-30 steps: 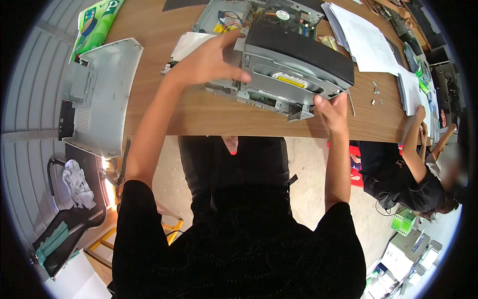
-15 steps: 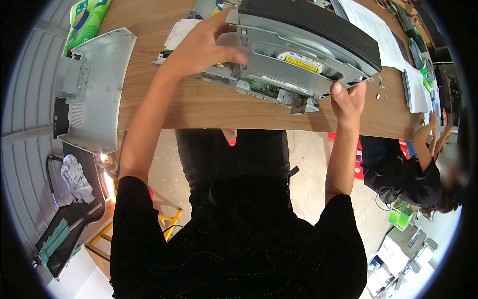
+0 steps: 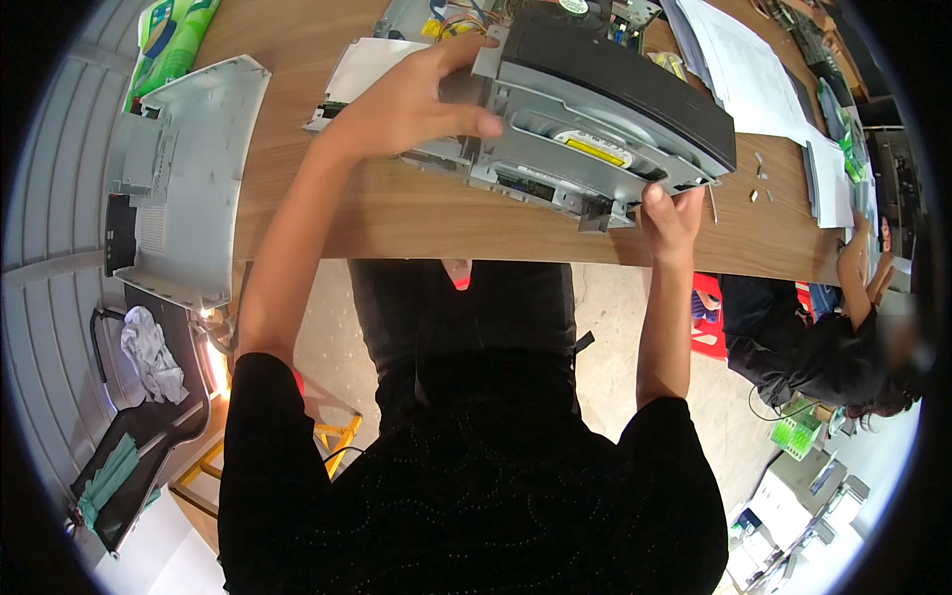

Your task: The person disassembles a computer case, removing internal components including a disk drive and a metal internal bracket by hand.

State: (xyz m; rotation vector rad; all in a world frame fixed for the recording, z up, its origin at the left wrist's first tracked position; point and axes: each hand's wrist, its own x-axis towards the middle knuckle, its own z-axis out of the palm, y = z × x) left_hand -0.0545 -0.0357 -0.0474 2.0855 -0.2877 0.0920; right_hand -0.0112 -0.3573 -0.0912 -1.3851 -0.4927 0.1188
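Note:
A grey metal drive cage (image 3: 535,162) with a long black front panel (image 3: 625,74) is raised and tilted over the table. A disc-shaped metal drive face with a white and yellow label (image 3: 595,147) shows in its side. My left hand (image 3: 421,107) grips the cage's left end, thumb on the near face and fingers reaching behind the top corner. At its lower right end my right hand (image 3: 670,220) pinches the edge, the thumb in front and the other fingers partly hidden. Below and behind it lies an open computer case (image 3: 436,156), largely covered, with coloured wires (image 3: 461,22).
A detached metal side cover (image 3: 193,188) stands at the table's left, beside a green packet (image 3: 177,40). Papers (image 3: 739,69) lie at the right, with small loose bits (image 3: 756,195) near them. Another person (image 3: 803,332) sits at the far right.
The drive cage has shifted slightly down and left at its right end, my right hand moving with it. More of the case's wires and a round fan now show behind it.

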